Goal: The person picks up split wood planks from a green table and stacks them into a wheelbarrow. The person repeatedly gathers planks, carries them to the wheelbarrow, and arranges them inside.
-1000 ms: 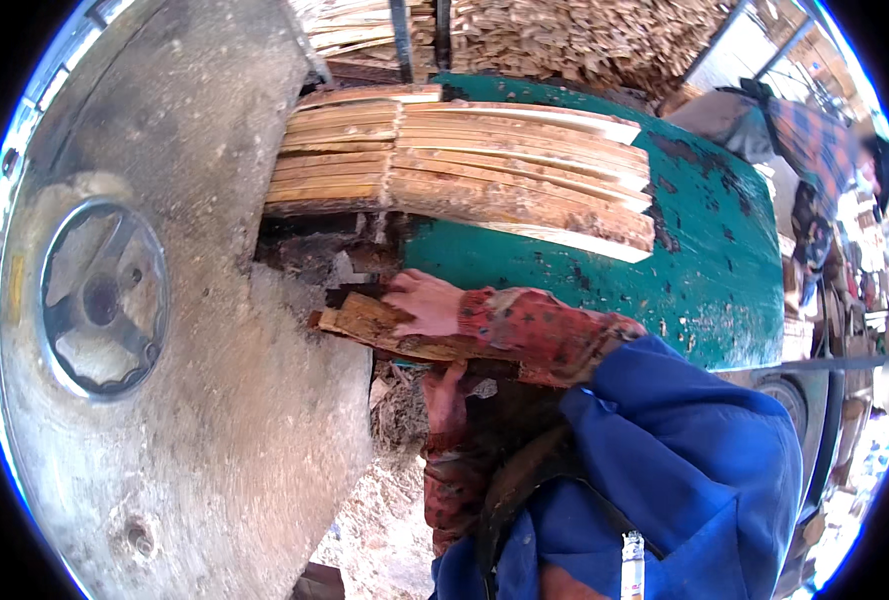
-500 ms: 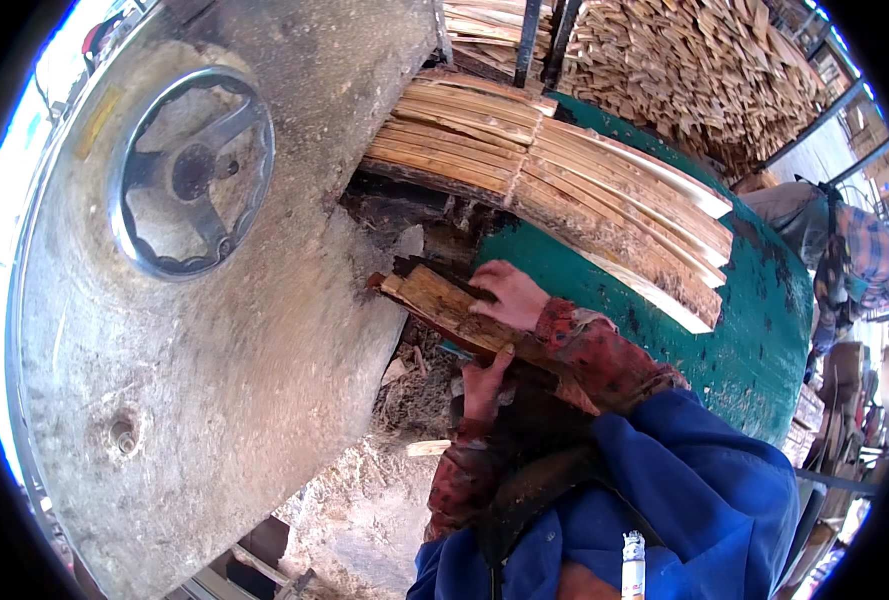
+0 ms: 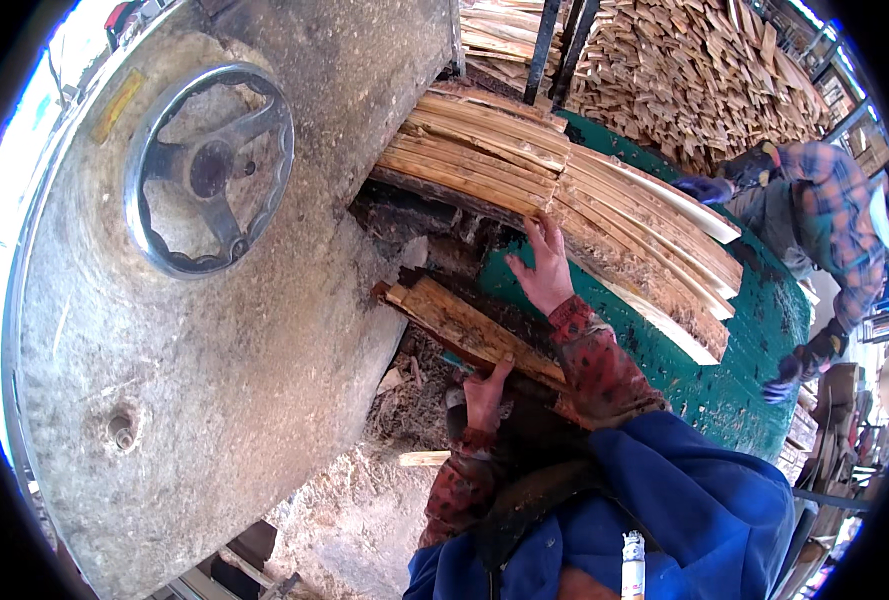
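Observation:
My left hand [image 3: 484,397] grips the near edge of a rough, bark-edged wood slab [image 3: 474,325], thumb on top and fingers below. The slab slants beside the big pale metal machine housing. Farther away, my right hand [image 3: 546,270] is open with fingers spread. Its fingertips reach the near edge of a row of sawn boards [image 3: 604,225], seemingly touching it. These boards lie side by side on a green, worn table [image 3: 664,370], their left ends beside the housing. My right sleeve covers the slab's right end.
A metal handwheel [image 3: 209,168] is mounted on the housing [image 3: 214,400]. Sawdust and scraps [image 3: 414,390] lie below the slab. Behind dark posts [image 3: 554,50] rises a big pile of split wood [image 3: 694,80]. At the right, a co-worker in a plaid shirt [image 3: 834,200] and gloves bends by the table.
My right hand has let go of the slab and moved away to the boards' edge, fingers opening. My left hand still holds the slab. The co-worker has leaned in beside the table.

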### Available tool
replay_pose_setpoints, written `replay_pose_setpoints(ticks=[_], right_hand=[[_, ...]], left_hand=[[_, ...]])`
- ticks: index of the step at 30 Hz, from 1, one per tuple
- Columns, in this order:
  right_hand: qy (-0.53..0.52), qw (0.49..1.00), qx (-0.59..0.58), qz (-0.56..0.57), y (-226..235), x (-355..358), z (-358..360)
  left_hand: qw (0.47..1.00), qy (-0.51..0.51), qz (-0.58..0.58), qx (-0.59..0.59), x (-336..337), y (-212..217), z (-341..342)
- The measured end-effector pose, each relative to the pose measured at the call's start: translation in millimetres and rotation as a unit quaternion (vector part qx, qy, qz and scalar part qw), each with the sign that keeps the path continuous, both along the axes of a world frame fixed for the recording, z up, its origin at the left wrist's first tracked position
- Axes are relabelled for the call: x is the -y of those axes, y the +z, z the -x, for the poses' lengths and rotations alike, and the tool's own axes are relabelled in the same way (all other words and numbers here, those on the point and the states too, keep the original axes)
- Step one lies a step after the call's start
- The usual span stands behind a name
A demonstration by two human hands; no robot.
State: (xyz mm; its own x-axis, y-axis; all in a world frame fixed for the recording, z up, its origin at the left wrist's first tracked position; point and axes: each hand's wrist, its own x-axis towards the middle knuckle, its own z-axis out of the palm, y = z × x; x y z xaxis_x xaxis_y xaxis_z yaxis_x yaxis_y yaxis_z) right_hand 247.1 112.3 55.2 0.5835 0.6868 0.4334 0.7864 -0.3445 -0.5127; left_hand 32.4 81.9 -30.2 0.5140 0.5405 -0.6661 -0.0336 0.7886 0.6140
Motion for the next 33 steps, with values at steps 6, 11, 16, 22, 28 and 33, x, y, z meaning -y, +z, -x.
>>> replay_pose_setpoints(ticks=[6, 11, 16, 22, 28, 33], right_hand=[[0.009, 0.997, -0.070, 0.022, 2, 19, 7], [0.004, 0.998, -0.051, 0.046, 2, 35, 10], [0.021, 0.998, -0.059, -0.012, 5, 47, 20], [0.020, 0.998, -0.019, 0.052, 7, 65, -11], [0.034, 0.980, 0.013, 0.198, 0, 18, -22], [0.066, 0.973, 0.001, 0.220, -5, -15, -28]], left_hand=[[0.998, 0.024, -0.050, 0.020, 3, 6, 2], [0.997, 0.027, -0.068, 0.032, 6, -2, 1], [0.995, 0.033, -0.088, 0.022, 10, -12, 1], [0.996, 0.030, -0.087, 0.021, 7, 5, 0], [0.996, 0.009, -0.090, -0.021, 7, 0, 2], [0.989, 0.044, -0.139, 0.001, 10, 6, 1]])
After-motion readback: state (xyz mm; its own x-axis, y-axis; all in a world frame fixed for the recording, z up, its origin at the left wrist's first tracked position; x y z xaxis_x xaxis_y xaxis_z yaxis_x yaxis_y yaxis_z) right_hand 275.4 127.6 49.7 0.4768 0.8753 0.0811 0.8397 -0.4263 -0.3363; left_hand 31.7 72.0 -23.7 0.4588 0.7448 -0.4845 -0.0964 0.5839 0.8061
